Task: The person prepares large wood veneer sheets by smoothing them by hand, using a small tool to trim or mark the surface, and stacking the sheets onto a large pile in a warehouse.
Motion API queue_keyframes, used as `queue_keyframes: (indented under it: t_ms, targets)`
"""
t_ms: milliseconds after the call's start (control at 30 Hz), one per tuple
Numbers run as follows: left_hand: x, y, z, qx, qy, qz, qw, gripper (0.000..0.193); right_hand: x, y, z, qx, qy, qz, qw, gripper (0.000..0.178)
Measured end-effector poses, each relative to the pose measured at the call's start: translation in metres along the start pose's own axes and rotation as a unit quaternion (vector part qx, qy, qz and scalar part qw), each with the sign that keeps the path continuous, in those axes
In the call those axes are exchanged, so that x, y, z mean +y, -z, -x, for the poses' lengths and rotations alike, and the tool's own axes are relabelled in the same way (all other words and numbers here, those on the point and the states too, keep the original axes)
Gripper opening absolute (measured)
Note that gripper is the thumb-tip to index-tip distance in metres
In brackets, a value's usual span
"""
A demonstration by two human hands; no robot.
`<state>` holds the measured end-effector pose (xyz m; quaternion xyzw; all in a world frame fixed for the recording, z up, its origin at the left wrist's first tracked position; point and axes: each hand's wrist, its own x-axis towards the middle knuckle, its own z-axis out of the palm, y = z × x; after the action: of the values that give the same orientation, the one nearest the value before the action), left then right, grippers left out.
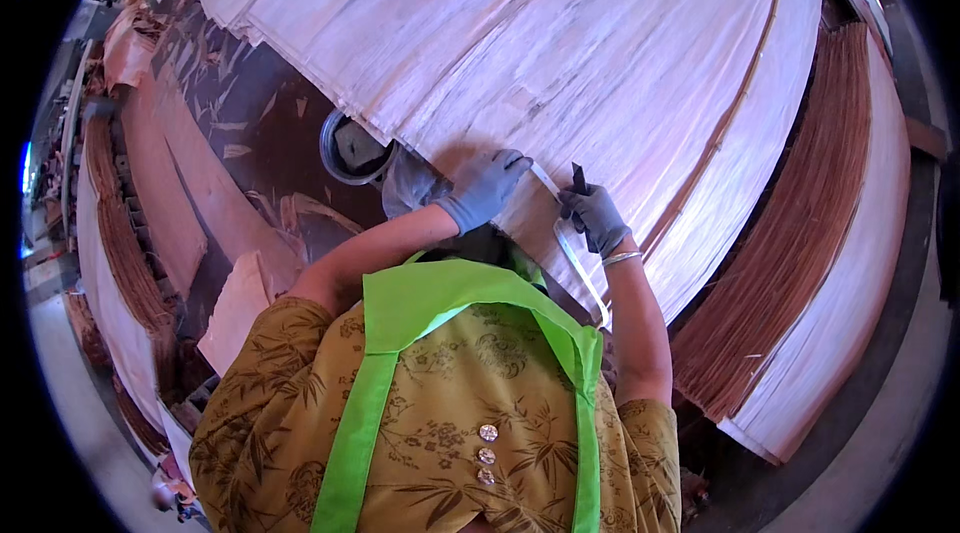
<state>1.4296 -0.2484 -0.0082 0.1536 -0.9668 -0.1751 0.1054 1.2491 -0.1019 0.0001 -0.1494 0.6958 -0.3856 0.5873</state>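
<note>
My left hand (487,191), in a grey glove, is closed at the near edge of a broad stack of pale wood veneer sheets (600,73). Its fingertips pinch the upper end of a narrow whitish strip (543,179). The strip runs past my right hand (597,218) and hangs in a curve toward my right forearm. Also gloved in grey, my right hand is closed around a dark flat-ended tool (579,177), perhaps a knife; the fist hides its other end. A long brown gap or strip (715,138) crosses the sheets to the right.
Left of my left hand stands a dark round bucket (345,158), with a crumpled clear plastic bag (408,183) beside it. Loose veneer pieces (165,173) and scraps lie at left. A thick layered veneer stack (775,233) stands to the right, separated by a dark gap.
</note>
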Motion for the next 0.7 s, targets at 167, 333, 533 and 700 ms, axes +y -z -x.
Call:
queue_keyframes:
  t_ms: [167, 333, 533, 700]
  targets:
    - [0.015, -0.026, 0.002, -0.017, -0.123, -0.124, 0.985, 0.042, 0.002, -0.004, 0.004, 0.053, -0.019, 0.012, 0.998, 0.016]
    - [0.026, -0.032, -0.002, -0.071, -0.102, -0.122, 0.985, 0.042, 0.019, -0.007, 0.025, 0.086, -0.013, -0.014, 0.996, 0.016]
    - [0.023, -0.033, -0.003, -0.075, -0.089, -0.113, 0.987, 0.041, 0.031, -0.033, 0.052, 0.072, 0.008, -0.001, 0.997, 0.016]
    - [-0.022, -0.027, -0.032, -0.022, -0.016, 0.028, 0.999, 0.051, -0.047, 0.017, -0.015, 0.105, 0.102, -0.034, 0.989, 0.015]
